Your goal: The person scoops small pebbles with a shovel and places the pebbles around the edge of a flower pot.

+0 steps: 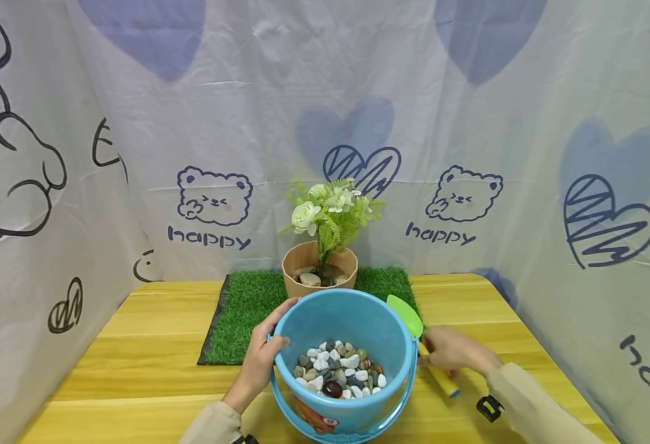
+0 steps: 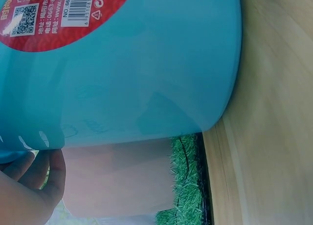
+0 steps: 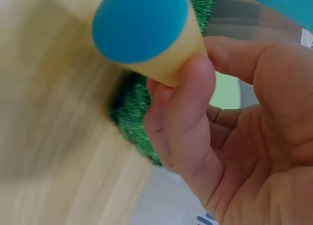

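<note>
A light blue bucket (image 1: pixel 338 314) stands near the front of the table, with white, grey and brown pebbles (image 1: pixel 349 364) in its bottom. My left hand (image 1: pixel 259 357) grips its left rim, thumb over the inside and fingers along the outer wall. The left wrist view shows the fingertips against the bucket's side (image 2: pixel 146 78), below a red label. Right of the bucket, my right hand (image 1: pixel 455 351) holds a toy shovel by its yellow handle (image 1: pixel 441 379). Its green blade (image 1: pixel 405 316) points up and away. In the right wrist view, fingers curl round the handle near its blue end (image 3: pixel 142 27).
Behind the bucket, a peach flowerpot (image 1: pixel 292 274) with white flowers (image 1: pixel 336 216) and stones stands on a green artificial turf mat (image 1: pixel 247 327). The wooden table (image 1: pixel 136 345) is enclosed by a printed white cloth (image 1: pixel 325 80) at the back and sides.
</note>
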Demonstrator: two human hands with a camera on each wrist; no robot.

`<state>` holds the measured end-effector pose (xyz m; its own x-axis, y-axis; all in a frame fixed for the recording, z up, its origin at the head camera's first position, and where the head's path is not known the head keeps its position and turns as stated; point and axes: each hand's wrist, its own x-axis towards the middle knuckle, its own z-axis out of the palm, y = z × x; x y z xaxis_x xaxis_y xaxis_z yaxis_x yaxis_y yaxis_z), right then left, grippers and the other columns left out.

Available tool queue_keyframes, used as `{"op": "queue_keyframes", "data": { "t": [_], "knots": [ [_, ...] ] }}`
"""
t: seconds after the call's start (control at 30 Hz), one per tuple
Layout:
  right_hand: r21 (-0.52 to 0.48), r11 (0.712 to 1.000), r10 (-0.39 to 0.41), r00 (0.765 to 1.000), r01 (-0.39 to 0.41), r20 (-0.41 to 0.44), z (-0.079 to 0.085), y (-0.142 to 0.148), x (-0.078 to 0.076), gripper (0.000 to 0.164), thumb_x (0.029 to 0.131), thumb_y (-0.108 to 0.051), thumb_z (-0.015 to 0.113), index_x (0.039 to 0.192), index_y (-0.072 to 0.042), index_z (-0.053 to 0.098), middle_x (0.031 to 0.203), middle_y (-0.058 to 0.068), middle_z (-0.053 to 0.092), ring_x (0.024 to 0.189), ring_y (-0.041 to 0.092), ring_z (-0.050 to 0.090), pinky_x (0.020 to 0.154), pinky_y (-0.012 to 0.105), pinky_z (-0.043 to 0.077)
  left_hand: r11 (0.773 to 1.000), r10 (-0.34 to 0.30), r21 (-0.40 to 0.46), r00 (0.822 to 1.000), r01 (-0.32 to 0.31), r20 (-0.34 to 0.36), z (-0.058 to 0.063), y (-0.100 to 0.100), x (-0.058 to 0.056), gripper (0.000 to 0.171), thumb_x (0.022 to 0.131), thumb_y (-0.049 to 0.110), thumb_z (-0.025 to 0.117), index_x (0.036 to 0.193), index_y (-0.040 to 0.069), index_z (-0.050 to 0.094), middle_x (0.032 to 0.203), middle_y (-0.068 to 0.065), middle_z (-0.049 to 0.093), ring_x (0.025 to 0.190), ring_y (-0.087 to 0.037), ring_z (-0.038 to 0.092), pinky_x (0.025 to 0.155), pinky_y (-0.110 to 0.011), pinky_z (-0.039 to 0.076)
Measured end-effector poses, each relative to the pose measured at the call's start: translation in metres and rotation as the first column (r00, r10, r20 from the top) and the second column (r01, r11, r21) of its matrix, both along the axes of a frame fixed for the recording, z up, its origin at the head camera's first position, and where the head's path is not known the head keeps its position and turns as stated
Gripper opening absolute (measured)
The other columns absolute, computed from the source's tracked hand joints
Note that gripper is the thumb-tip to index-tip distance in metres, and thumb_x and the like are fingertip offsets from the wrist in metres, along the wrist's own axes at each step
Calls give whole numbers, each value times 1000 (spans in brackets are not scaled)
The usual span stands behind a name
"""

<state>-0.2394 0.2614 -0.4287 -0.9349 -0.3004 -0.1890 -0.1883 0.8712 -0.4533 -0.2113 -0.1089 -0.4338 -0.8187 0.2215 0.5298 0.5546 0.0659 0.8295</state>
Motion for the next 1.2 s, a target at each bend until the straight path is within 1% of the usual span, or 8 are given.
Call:
{"op": "queue_keyframes", "data": {
  "t": [0.1,0.23,0.4,0.53,0.7,0.87,1.03,1.2],
  "knots": [
    [0,998,-56,997,56,50,-5,3,6,20,86,-16,73,82,-7,55,70,8,56,44,21,58,44,32,52,1000,2,0,1000,-2,-4,0,0,0,68,83,2,39,149,18,43,145,-17,50,122,-40,57,90,-48,54],
    [4,995,-99,991,99,92,-10,2,11,20,85,-17,74,81,-7,57,69,10,57,45,20,58,43,30,52,1000,5,-2,1000,-5,-8,0,0,0,68,82,2,39,149,17,43,146,-17,50,122,-40,57,90,-49,54],
    [9,992,-127,988,127,87,-16,0,15,23,85,-18,74,75,-6,57,68,9,57,45,18,57,44,28,52,1000,7,-2,1000,-7,-5,-1,-1,0,68,82,2,40,149,18,43,146,-17,50,121,-40,58,90,-49,55],
    [2,991,-137,985,137,105,-20,-2,18,27,83,-19,76,71,-6,56,60,9,57,40,16,56,42,30,52,1000,8,-10,1000,-8,0,-1,-1,0,68,82,2,40,149,19,43,145,-17,50,121,-40,58,89,-48,55],
    [-8,993,-113,987,115,116,-19,-6,18,30,83,-24,76,65,-7,58,51,7,57,35,12,52,41,29,50,1000,11,-10,1000,-11,2,0,0,0,68,82,3,40,148,19,43,145,-16,51,121,-39,58,89,-46,55],
    [-44,992,-115,987,120,113,-21,-9,20,31,81,-23,78,65,-6,58,52,10,60,36,13,55,41,29,51,1000,11,-9,1000,-11,0,-1,-1,-1,68,82,3,40,148,19,43,145,-16,50,121,-38,58,89,-46,55],
    [-34,989,-141,983,146,115,-25,-11,21,32,80,-23,79,64,-6,58,51,10,60,36,14,57,41,29,51,1000,6,-14,1000,-6,-2,-2,-2,-1,68,83,3,40,149,19,42,146,-16,49,122,-38,58,90,-45,55],
    [-51,990,-126,986,132,114,-29,-9,20,33,81,-25,78,63,-5,59,49,9,60,36,14,58,41,29,51,1000,4,-22,1000,-4,2,-1,-1,-1,68,83,3,40,150,17,41,147,-16,49,123,-38,57,91,-43,55]
  ]
}}
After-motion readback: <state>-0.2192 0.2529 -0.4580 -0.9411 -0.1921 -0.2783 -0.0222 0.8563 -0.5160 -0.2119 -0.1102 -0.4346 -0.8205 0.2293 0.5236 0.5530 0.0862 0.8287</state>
